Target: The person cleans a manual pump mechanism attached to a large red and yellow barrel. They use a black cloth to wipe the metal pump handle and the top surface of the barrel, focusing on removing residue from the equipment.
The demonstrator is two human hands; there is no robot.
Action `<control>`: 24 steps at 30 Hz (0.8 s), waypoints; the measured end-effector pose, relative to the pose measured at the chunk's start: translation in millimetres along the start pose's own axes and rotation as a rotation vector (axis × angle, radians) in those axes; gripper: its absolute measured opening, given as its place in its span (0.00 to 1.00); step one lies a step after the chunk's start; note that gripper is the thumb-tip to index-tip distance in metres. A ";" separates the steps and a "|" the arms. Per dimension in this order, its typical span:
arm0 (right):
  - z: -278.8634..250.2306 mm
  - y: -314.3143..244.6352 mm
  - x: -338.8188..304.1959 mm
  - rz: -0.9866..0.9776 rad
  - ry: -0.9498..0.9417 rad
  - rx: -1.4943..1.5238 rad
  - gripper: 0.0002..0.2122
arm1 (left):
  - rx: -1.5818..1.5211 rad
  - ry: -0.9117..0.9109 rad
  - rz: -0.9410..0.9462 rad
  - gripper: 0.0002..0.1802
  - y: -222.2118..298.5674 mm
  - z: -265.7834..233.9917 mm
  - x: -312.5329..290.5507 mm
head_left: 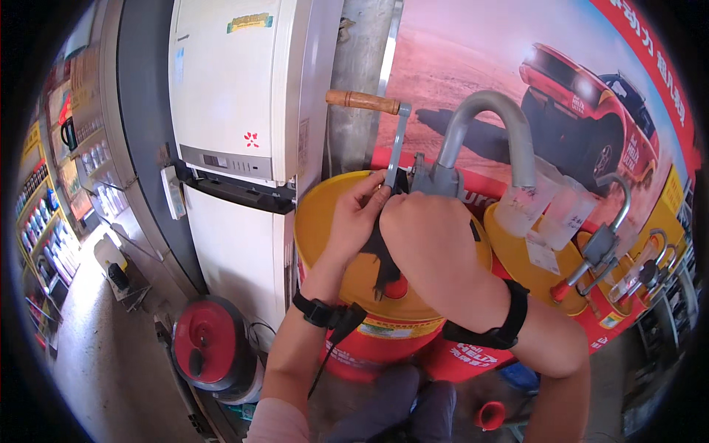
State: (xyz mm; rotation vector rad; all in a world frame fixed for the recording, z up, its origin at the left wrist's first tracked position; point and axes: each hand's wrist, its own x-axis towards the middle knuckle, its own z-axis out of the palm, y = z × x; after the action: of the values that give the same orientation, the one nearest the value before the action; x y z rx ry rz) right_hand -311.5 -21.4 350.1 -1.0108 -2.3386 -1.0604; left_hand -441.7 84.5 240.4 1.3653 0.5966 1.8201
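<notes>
A hand-crank drum pump stands on the yellow top of a red oil drum [325,221], with a curved grey spout [521,140] and a crank [396,144] ending in a wooden handle [363,101]. My left hand [357,221] is closed, its fingertips pinched at the crank's lower end, against a dark rag [384,269]. Beside it my right hand [425,229] is curled into a fist at the pump body [443,179]. The rag shows between both hands and hangs down over the drum top. My right fingertips are hidden.
To the right, two translucent plastic jugs [569,214] stand on another yellow-topped drum, with more pumps beyond. A white cabinet [236,96] and a red-topped vacuum cleaner [210,343] are on the left. A red funnel [490,416] lies low near my legs.
</notes>
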 end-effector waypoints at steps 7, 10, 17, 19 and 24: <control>-7.8 6.7 -9.5 -0.030 -0.053 0.088 0.05 | 0.234 -0.038 0.167 0.22 0.0 -4.4 -0.3; 11.3 -11.6 -0.4 0.076 0.043 0.038 0.04 | 0.112 -0.029 -0.010 0.21 0.9 -2.3 -1.5; 33.3 -49.2 -6.7 0.139 0.031 -0.309 0.04 | 0.089 -0.048 0.011 0.20 0.6 -1.3 4.6; 39.9 -51.3 1.2 0.180 0.080 -0.312 0.03 | 0.030 -0.039 -0.014 0.20 1.7 -1.7 4.3; 54.1 -53.0 2.1 0.147 0.076 -0.254 0.03 | -0.039 -0.040 0.037 0.21 11.6 7.8 -4.5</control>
State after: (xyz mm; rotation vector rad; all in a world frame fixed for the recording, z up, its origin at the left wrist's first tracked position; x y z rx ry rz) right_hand -354.6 -3.2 290.5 -1.1910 -2.0705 -1.3355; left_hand -437.2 73.4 248.9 1.3921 0.5155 1.8196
